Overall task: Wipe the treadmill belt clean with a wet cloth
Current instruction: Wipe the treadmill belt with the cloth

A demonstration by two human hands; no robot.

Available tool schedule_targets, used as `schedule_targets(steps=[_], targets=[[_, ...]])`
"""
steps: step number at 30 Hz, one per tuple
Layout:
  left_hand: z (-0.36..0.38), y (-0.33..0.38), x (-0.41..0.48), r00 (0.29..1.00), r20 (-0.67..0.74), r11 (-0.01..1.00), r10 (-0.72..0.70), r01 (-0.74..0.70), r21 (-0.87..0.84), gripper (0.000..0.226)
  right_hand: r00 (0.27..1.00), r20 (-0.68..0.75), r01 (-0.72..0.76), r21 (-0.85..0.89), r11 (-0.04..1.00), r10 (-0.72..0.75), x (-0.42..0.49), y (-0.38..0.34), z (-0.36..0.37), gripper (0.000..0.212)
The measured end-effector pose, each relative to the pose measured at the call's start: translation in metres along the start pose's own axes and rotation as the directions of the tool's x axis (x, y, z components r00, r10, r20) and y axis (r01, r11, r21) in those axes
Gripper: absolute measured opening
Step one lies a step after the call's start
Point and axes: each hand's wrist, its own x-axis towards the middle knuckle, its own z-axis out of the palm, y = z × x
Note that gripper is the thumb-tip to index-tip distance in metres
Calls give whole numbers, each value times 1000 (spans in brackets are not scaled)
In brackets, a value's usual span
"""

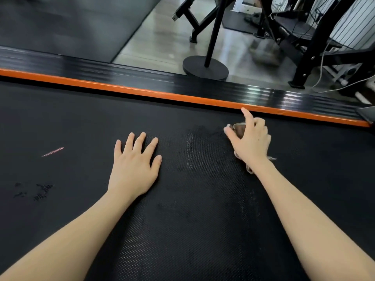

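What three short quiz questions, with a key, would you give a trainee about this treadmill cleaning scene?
1. True or false: the left hand lies flat on the belt.
2. The cloth is held by: A) the left hand, B) the right hand, C) neither.
3. Fill in: the strip along the belt's far edge is ____ in colour.
Key: 1 true; 2 B; 3 orange.

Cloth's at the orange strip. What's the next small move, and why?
Probably draw the cloth back toward you with the right hand: it sits at the far edge of the belt, by the orange strip, so nothing remains ahead. The left hand rests flat, off that path.
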Motion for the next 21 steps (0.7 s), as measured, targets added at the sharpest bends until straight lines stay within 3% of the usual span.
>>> schedule_targets(steps=[3,5,8,12,17,21], targets=[[0,0,0,1000,-1,1000,1,-1,-5,71,946,-141,284,-84,955,-294,-22,12,-7,58],[0,0,0,1000,2,1000,0,0,-6,70,907,-82,396,-166,903,-413,-19,24,-3,49],[2,0,1,1000,6,1000,-7,7,2,69,978,11,210,-46,977,-209,0,26,8,44],[2,1,1,1000,10,1000,-16,16,-1,67,999,-39,-6,107,994,10,25,-3,24,32],[3,1,1,1000,-1,1000,-15,15,11,61,994,-46,108,168,980,-102,35,-73,55,28],[3,2,2,1000,-7,1000,-10,11,22,59,989,1,144,167,975,-146,39,-78,60,39]])
